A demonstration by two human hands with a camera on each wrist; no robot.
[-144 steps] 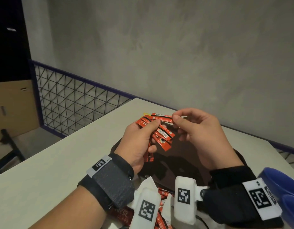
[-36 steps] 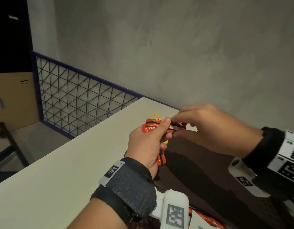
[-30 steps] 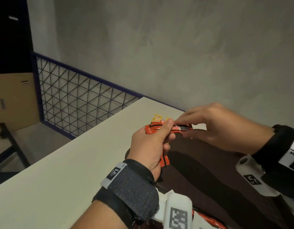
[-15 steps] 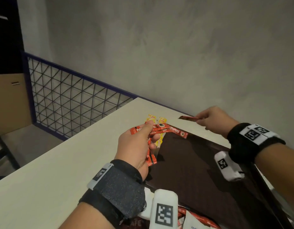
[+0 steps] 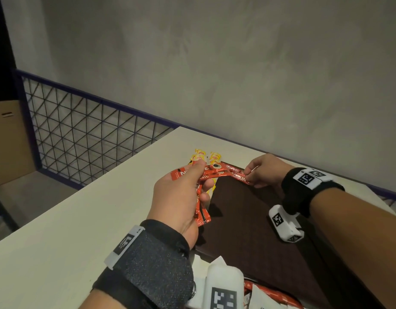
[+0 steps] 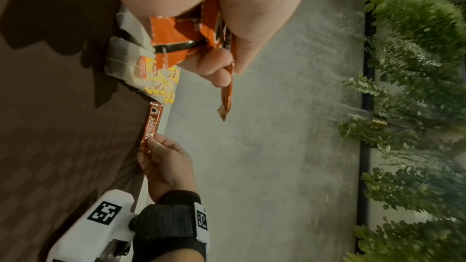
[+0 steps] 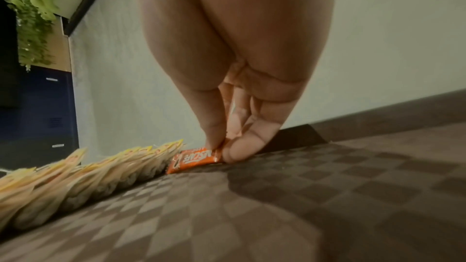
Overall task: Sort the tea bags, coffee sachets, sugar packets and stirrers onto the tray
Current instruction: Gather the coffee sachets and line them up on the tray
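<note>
Dark checkered tray (image 5: 248, 219) lies flat on the pale table (image 5: 81, 219). Tea bags (image 7: 75, 170) stand in a row along its far edge. Left hand (image 5: 179, 197) curls round a bundle of sachets (image 5: 201, 204), held clear of the tray. Right hand (image 5: 262, 172) pinches one sachet (image 7: 195, 159) by its end, low on the tray just beside the tea bags; whether it touches them is unclear. Judgement: sachets are light, thin, glossy foil, limp mid-length and apt to slip. Best hold is the flat crimped end, thumb against fingertip.
</note>
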